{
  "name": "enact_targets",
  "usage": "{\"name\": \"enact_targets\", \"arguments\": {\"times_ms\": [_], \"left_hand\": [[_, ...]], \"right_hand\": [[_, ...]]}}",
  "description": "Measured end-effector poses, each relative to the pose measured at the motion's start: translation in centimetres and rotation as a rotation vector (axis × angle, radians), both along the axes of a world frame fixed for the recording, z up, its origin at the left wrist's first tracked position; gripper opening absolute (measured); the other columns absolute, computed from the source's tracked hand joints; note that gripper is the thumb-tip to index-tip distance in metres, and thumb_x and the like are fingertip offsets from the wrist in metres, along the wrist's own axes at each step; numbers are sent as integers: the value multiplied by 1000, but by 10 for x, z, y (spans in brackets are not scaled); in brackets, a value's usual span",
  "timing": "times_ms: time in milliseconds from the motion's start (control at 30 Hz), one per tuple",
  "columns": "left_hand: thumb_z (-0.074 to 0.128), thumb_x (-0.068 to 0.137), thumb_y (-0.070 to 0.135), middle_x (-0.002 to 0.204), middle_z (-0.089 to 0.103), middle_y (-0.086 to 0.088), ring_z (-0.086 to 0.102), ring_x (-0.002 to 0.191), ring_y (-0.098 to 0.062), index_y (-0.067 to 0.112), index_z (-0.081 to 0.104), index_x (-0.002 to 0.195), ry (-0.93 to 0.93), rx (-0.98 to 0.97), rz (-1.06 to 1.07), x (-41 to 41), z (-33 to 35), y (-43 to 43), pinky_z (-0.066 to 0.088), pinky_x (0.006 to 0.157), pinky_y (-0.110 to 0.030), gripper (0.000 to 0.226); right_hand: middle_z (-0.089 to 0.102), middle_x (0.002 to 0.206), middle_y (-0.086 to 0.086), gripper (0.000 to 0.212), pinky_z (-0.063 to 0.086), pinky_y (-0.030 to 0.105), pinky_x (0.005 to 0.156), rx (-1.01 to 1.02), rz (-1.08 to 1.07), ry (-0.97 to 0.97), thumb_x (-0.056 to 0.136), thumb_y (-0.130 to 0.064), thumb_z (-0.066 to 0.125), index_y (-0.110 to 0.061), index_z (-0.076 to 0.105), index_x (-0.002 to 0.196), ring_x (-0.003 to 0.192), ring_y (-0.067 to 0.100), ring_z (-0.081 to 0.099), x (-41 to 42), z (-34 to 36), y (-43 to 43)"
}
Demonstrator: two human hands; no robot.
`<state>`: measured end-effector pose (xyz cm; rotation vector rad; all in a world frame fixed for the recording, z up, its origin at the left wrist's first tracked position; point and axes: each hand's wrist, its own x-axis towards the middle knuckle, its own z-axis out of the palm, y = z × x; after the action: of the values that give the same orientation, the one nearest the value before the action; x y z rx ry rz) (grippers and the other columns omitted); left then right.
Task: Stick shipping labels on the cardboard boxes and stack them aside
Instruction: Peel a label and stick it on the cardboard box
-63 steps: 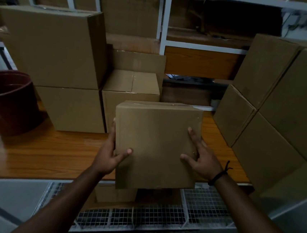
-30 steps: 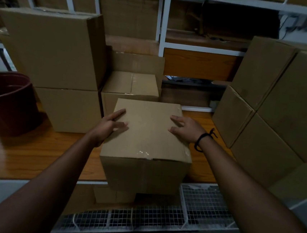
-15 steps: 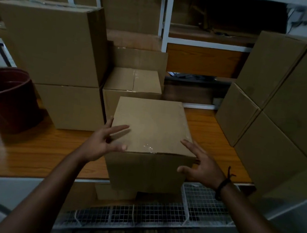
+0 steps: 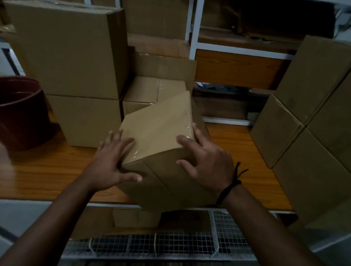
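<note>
A plain cardboard box (image 4: 160, 127), its top seam taped with clear tape, sits turned at an angle on the front of the wooden table (image 4: 37, 173). One of its corners points at me. My left hand (image 4: 108, 165) presses its near left corner, with spread fingers on top and the thumb on the front face. My right hand (image 4: 208, 164) lies over the right top edge with spread fingers, the thumb on the side face. No label shows on the box.
Two large boxes (image 4: 67, 49) are stacked at the back left, with a smaller taped box (image 4: 146, 89) behind the angled one. Several boxes (image 4: 321, 125) lean at the right. A dark red bucket (image 4: 11, 112) stands at the left. A wire mesh shelf (image 4: 180, 247) lies below the table edge.
The box was set down flat on the table, and now it is rotated so a corner faces me. Both hands have returned to its near corners.
</note>
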<state>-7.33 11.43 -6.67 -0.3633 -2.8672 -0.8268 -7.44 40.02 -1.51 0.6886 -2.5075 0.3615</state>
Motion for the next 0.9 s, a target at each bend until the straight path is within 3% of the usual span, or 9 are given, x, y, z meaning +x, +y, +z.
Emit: {"name": "enact_targets", "arguments": {"times_ms": [100,167,267,400,500,633,767,833,900], "left_hand": [[56,61,87,164,1,5,7,148,-20,36,7,154,106,-62,-69,7,25,24,15,117,-49,117],[68,72,68,164,10,4,21,147,-22,35,7,155,167,-41,-75,10,32,36,29,114,-51,109],[74,79,47,162,19,4,32,142,-23,37,5,155,214,-10,-26,12,29,28,41,107,-53,103],[80,75,38,157,30,-1,39,136,-25,49,-2,150,181,51,19,13,30,2,42,105,-53,112],[83,73,34,155,35,-3,41,134,-26,51,0,150,226,44,3,12,40,-6,42,103,-52,115],[84,71,28,153,39,-6,45,133,-31,43,28,146,282,42,-45,9,41,-11,49,98,-52,96],[87,68,20,142,45,-3,55,115,-22,64,32,127,212,255,-6,15,14,-15,52,75,-12,92],[87,67,16,138,47,-4,57,112,-20,70,31,119,139,376,47,19,-7,-11,56,71,-16,94],[85,69,16,139,48,-6,57,114,-20,58,33,123,80,422,104,22,-23,-5,58,77,-26,86]], "right_hand": [[33,156,5,86,56,38,78,-61,116,-95,78,-56,70,-43,19,146,117,28,58,-4,2,-12],[15,162,-3,93,46,39,94,-178,246,-295,78,-64,64,-52,1,146,138,23,36,-8,-1,-7],[-4,162,-15,97,38,44,102,-181,231,-431,67,-79,58,-64,-4,140,143,13,13,-10,-21,13],[-14,161,-9,104,41,54,106,-200,-44,-616,56,-84,60,-66,2,140,147,30,12,-11,-62,37],[2,162,-1,108,36,46,111,-362,-95,-754,54,-76,67,-58,10,144,145,29,21,-13,-76,33],[28,155,-6,109,34,34,110,-621,-7,-797,57,-60,76,-43,20,149,138,14,30,-13,-76,18],[34,153,-5,106,37,41,111,-568,-52,-676,57,-65,77,-44,25,147,140,15,32,-10,-68,25],[37,151,-1,102,39,38,109,-486,-95,-599,61,-56,80,-41,28,147,138,19,35,-8,-61,30],[37,151,4,100,42,42,108,-398,-131,-558,62,-56,80,-43,28,146,137,23,36,-8,-57,33]]}}
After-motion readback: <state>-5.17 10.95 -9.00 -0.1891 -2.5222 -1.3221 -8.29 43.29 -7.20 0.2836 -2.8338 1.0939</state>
